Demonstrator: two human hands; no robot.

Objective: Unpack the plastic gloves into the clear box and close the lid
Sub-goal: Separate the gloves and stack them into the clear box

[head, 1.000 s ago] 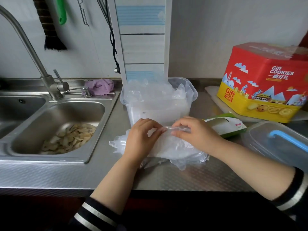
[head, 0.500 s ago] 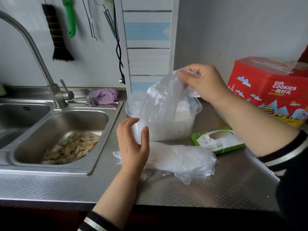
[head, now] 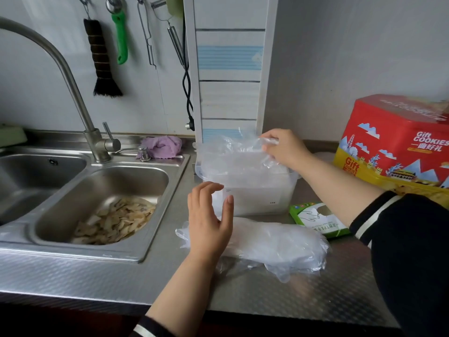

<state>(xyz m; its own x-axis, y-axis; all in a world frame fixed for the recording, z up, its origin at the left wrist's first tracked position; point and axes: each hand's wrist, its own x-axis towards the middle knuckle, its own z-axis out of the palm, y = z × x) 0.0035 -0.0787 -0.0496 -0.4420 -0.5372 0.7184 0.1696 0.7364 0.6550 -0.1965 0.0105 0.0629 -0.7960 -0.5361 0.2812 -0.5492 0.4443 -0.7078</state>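
The clear box [head: 257,198] stands open on the steel counter, with crumpled plastic gloves filling its top. My right hand [head: 284,148] pinches a plastic glove [head: 233,147] over the box's rim. A stack of plastic gloves [head: 274,242] lies on the counter in front of the box. My left hand [head: 209,222] hovers above the left end of that stack, fingers spread and holding nothing. The green and white glove package [head: 315,218] lies flat to the right of the box. The lid is out of view.
A steel sink [head: 102,190] with pale peelings in its basin lies to the left, under a tall faucet [head: 73,88]. A purple cloth [head: 161,147] sits behind the sink. A red cookie tin [head: 393,144] stands at the right. Utensils hang on the wall.
My right hand lifted a glove off the stack and has brought it down onto the box. My left hand let go of the stack and rose slightly.
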